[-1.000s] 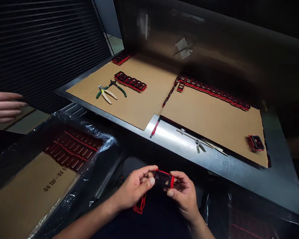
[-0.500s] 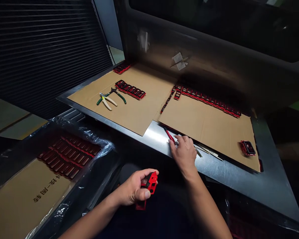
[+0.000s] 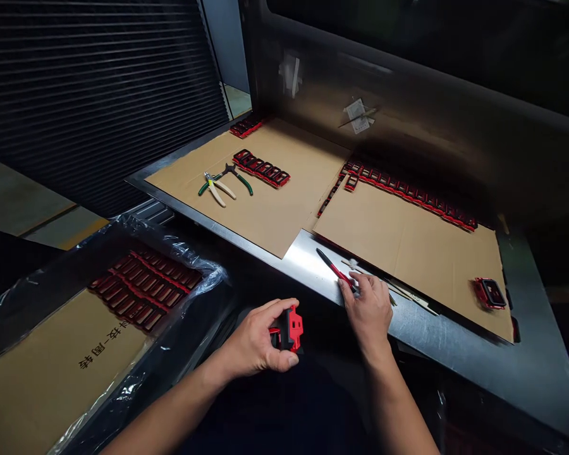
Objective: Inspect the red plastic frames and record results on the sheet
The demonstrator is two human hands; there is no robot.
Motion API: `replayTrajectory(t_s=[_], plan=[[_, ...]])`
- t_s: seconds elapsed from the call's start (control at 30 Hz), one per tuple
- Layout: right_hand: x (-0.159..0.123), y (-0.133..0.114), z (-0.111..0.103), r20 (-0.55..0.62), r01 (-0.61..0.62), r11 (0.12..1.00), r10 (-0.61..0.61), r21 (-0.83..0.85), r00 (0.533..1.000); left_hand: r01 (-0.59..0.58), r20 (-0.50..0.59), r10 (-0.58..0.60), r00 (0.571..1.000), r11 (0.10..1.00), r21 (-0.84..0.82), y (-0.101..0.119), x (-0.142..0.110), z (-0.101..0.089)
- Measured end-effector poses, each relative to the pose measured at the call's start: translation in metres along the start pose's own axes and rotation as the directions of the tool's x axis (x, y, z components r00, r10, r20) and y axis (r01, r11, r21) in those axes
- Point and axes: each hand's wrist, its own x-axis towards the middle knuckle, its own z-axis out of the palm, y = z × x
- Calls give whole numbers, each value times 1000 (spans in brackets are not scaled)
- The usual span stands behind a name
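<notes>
My left hand (image 3: 260, 341) grips a red and black plastic frame part (image 3: 294, 328) between thumb and fingers, held up in front of the table's near edge. Its red side with small square holes faces right. On the bare metal strip, my right hand (image 3: 370, 309) has its thumb and fingers closed on the near end of a red and black pen-like tool (image 3: 332, 266). The tool's black end points away to the left. Thin sticks (image 3: 415, 300) lie beside and partly behind that hand; one carries writing.
Cardboard sheets (image 3: 436, 253) cover much of the metal table (image 3: 459, 360). Rows of red and black parts (image 3: 408, 193) lie on them, plus one lone part (image 3: 490, 294) at right. Two pliers (image 3: 215, 186) lie left. A plastic-lined box (image 3: 42, 341) with more parts stands lower left.
My right hand has drawn back to the right, and more of the red and black tool shows. My left hand has turned the part more upright. The view has shifted slightly.
</notes>
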Motion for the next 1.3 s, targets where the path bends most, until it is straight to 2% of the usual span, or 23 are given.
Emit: replayTrajectory(t_s=[0.07, 0.1, 0.13, 0.17, 0.2, 0.27, 0.3, 0.37, 0.4, 0.47, 0.57, 0.63, 0.77, 0.87, 1.03, 1.17, 1.23, 1.27, 1.3], plan=[[-11, -6, -11, -27, -4, 980, 10, 201, 1000, -19, -23, 20, 1000, 1000, 8, 3, 1, 0], [-18, -10, -18, 21, -26, 935, 20, 354, 1000, -35, -31, 36, 999, 999, 12, 4, 1, 0], [-26, -14, -24, 121, -81, 856, 22, 511, 992, -53, -32, 53, 998, 999, 9, 4, 0, 0], [-35, -19, -30, 261, -175, 754, 5, 634, 965, -66, -30, 66, 997, 998, -16, 5, 0, 1], [-44, -23, -36, 392, -285, 648, -23, 706, 920, -68, -22, 67, 998, 995, -76, 4, -1, 1], [-62, -30, -42, 562, -464, 490, -65, 738, 825, -19, 31, 30, 999, 947, -321, 1, -2, 6], [-69, -33, -44, 597, -514, 441, -62, 736, 800, 30, 73, 6, 997, 878, -478, -1, -4, 9], [-80, -37, -45, 616, -564, 371, -27, 738, 788, 127, 162, -10, 987, 670, -731, -4, -6, 18], [-84, -38, -45, 618, -578, 342, -9, 741, 786, 158, 191, -2, 982, 575, -802, -6, -7, 23], [-88, -40, -46, 637, -611, 283, 3, 739, 771, 183, 214, 13, 977, 468, -865, -7, -11, 32], [-89, -41, -49, 688, -668, 218, -23, 712, 726, 202, 233, 12, 973, 452, -869, -10, -18, 41], [-89, -43, -52, 720, -701, 185, -53, 688, 692, 191, 227, 9, 974, 514, -836, -15, -23, 45], [-90, -47, -54, 756, -741, 152, -95, 654, 648, 59, 138, 47, 989, 735, -675, -29, -33, 53], [-90, -47, -52, 766, -749, 162, -93, 642, 636, -54, 72, 117, 991, 814, -578, -37, -36, 57], [-90, -45, -51, 768, -753, 159, -82, 639, 635, -179, -1, 205, 979, 854, -488, -35, -34, 57], [-91, -50, -52, 772, -753, 184, -67, 632, 632, -229, -20, 256, 966, 825, -516, -34, -33, 59], [-91, -47, -54, 769, -733, 254, -77, 631, 635, -187, -3, 224, 975, 809, -557, -37, -33, 60], [-89, -41, -55, 746, -694, 323, -67, 644, 662, -147, 11, 187, 982, 806, -573, -38, -34, 60], [-87, -32, -57, 691, -621, 419, -22, 663, 722, -96, 28, 138, 990, 803, -588, -40, -35, 58]])
